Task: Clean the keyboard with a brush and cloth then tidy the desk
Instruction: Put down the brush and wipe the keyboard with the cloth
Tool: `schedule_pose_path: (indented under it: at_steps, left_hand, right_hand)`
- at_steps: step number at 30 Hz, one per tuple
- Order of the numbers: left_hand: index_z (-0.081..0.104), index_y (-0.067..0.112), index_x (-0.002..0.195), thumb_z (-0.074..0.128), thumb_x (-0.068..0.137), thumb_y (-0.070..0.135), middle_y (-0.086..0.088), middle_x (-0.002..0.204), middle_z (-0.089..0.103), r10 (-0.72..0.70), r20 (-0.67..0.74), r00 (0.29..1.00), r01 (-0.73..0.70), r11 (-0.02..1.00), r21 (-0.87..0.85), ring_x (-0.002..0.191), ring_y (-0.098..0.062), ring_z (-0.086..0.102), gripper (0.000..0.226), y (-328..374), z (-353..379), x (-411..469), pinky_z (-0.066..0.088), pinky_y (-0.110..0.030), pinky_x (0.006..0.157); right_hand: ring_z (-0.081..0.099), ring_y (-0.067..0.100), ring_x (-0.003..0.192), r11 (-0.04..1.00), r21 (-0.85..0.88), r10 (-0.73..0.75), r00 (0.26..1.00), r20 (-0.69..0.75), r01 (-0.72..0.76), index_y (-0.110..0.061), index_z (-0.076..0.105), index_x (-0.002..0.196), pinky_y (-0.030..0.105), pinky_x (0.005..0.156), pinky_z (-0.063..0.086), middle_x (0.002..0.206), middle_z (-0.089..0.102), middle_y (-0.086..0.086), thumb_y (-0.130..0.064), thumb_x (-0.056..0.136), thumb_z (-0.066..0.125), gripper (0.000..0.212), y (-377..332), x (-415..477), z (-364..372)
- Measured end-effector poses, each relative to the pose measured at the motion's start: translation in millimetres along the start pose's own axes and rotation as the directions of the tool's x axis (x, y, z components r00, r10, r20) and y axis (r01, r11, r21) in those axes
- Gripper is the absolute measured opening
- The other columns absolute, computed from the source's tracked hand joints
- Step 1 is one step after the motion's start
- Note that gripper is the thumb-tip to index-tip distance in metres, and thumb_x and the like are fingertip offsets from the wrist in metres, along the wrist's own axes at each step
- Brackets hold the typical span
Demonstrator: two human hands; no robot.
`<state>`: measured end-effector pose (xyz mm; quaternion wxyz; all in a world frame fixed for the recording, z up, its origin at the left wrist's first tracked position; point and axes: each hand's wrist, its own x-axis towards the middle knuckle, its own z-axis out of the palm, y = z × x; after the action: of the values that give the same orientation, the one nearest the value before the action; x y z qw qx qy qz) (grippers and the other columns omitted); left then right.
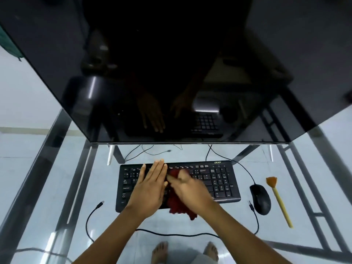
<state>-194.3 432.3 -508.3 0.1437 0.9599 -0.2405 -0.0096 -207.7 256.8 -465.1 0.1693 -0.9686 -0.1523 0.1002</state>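
Note:
A black keyboard lies on the glass desk in front of me. My left hand rests flat on its left half with straight fingers. My right hand, blurred by motion, presses a dark red cloth against the middle keys; the cloth hangs over the keyboard's front edge. How its fingers lie on the cloth is blurred. A brush with a yellow handle and orange bristles lies on the desk to the right, apart from both hands.
A black mouse sits between keyboard and brush. A large dark monitor leans over the back of the desk. Loose black cables run along the front and behind the keyboard. Bare feet show below the glass.

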Motion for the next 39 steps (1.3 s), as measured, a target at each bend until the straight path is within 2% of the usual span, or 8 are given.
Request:
schedule_pose_path:
  at_steps: [5, 9, 11, 15, 21, 27, 32, 39]
  left_hand:
    - [0.031, 0.010, 0.150, 0.030, 0.101, 0.032, -0.004, 0.160, 0.020, 0.013, -0.007, 1.000, -0.012, 1.000, 0.018, 0.149, -0.015, 0.008, 0.053, 11, 5, 13, 0.006, -0.046, 0.118]
    - [0.029, 0.009, 0.150, 0.024, 0.101, 0.040, -0.004, 0.159, 0.021, 0.034, 0.029, 0.999, -0.035, 0.999, 0.022, 0.149, -0.017, 0.011, 0.058, 30, 11, 25, 0.004, -0.046, 0.117]
    - [0.026, 0.008, 0.151, 0.024, 0.101, 0.044, -0.005, 0.160, 0.020, 0.021, 0.051, 0.999, -0.023, 0.998, 0.051, 0.149, -0.019, 0.011, 0.061, 35, 17, 28, 0.005, -0.048, 0.116]
    - [0.021, 0.008, 0.152, 0.022, 0.101, 0.050, -0.006, 0.160, 0.016, 0.004, 0.064, 0.998, -0.010, 0.995, 0.096, 0.149, -0.020, 0.009, 0.066, 35, 23, 27, 0.007, -0.050, 0.116]
    - [0.023, 0.010, 0.152, 0.023, 0.101, 0.051, -0.003, 0.160, 0.018, 0.028, 0.061, 0.998, -0.034, 0.996, 0.086, 0.149, -0.018, 0.008, 0.066, 31, 23, 25, 0.009, -0.050, 0.117]
    - [0.021, 0.010, 0.152, 0.022, 0.101, 0.051, -0.002, 0.160, 0.017, 0.044, 0.064, 0.997, -0.049, 0.995, 0.087, 0.149, -0.017, 0.007, 0.066, 30, 21, 22, 0.008, -0.049, 0.118]
    - [0.020, 0.012, 0.153, 0.019, 0.100, 0.054, -0.002, 0.161, 0.017, 0.056, 0.066, 0.996, -0.061, 0.994, 0.086, 0.149, -0.016, 0.007, 0.068, 25, 21, 18, 0.011, -0.050, 0.118]
    - [0.029, 0.008, 0.150, 0.021, 0.100, 0.043, -0.009, 0.158, 0.024, 0.037, 0.037, 0.999, -0.040, 0.994, 0.098, 0.149, -0.022, 0.011, 0.061, 42, 17, 22, 0.009, -0.057, 0.116]
  right_hand:
    - [0.066, 0.032, 0.092, 0.901, 0.010, 0.428, 0.885, -0.185, -0.434, -0.029, 0.046, 0.137, 0.040, 0.077, 0.057, 0.121, 0.054, 0.014, -0.031, 0.101, 0.040, 0.037, 60, 11, -23]
    - [0.066, 0.035, 0.080, 0.988, -0.024, 0.156, 0.987, 0.032, -0.155, -0.035, 0.037, 0.139, 0.041, 0.071, 0.057, 0.114, 0.051, 0.011, -0.034, 0.099, 0.038, 0.040, 28, -8, -11]
    - [0.066, 0.034, 0.084, 0.973, -0.079, 0.219, 0.976, -0.008, -0.219, -0.038, 0.040, 0.139, 0.038, 0.074, 0.055, 0.112, 0.051, 0.010, -0.034, 0.100, 0.038, 0.039, 55, -9, -23]
    - [0.066, 0.034, 0.085, 0.780, -0.023, 0.603, 0.762, -0.238, -0.625, -0.028, 0.051, 0.134, 0.037, 0.077, 0.053, 0.111, 0.056, 0.017, -0.022, 0.100, 0.039, 0.037, 124, -13, -48]
    - [0.068, 0.034, 0.078, 0.944, -0.077, 0.317, 0.946, -0.063, -0.321, -0.033, 0.039, 0.141, 0.040, 0.070, 0.058, 0.113, 0.051, 0.011, -0.033, 0.102, 0.035, 0.040, 69, -27, -20]
    - [0.066, 0.034, 0.084, 0.777, 0.019, 0.616, 0.753, -0.232, -0.629, -0.031, 0.050, 0.132, 0.039, 0.076, 0.054, 0.111, 0.052, 0.013, -0.028, 0.101, 0.037, 0.034, 121, -17, -46]
    - [0.064, 0.029, 0.076, 0.971, -0.037, 0.238, 0.971, 0.008, -0.237, -0.034, 0.034, 0.143, 0.036, 0.068, 0.054, 0.113, 0.048, 0.006, -0.034, 0.098, 0.043, 0.046, 49, -37, -21]
    - [0.061, 0.025, 0.076, 0.814, 0.095, 0.580, 0.790, -0.198, -0.573, -0.040, 0.050, 0.128, 0.032, 0.077, 0.055, 0.104, 0.047, -0.010, -0.038, 0.096, 0.043, 0.033, 103, -29, -34]
